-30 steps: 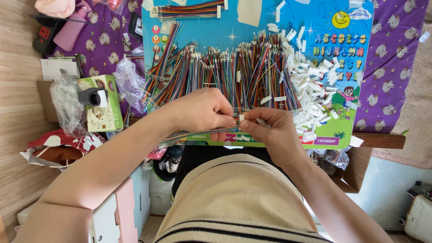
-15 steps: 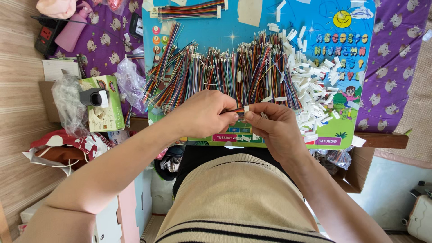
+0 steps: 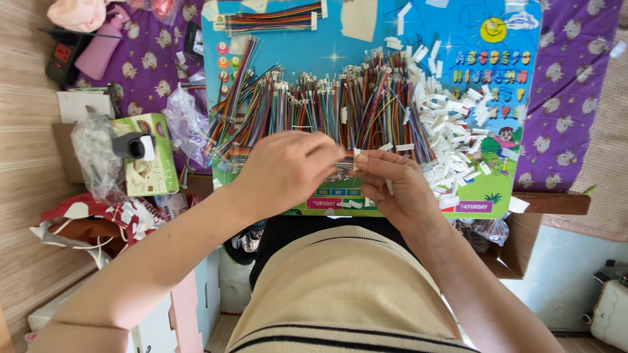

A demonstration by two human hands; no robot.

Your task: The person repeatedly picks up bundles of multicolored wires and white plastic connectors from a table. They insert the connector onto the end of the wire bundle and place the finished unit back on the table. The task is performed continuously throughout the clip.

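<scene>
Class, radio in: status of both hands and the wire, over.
Left hand and right hand pinch a small white connector with its wire. Wire bundles lie behind on the blue board. Nothing in the way.

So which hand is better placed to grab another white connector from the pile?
Probably the right hand: the white connector pile lies just beyond it on the right of the blue board. The left hand sits by the coloured wire bundles.

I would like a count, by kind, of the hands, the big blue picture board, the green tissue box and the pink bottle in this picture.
Hands: 2 (left hand, right hand, both pinching a small white connector)
Blue picture board: 1
Green tissue box: 1
Pink bottle: 1
Total: 5
</scene>
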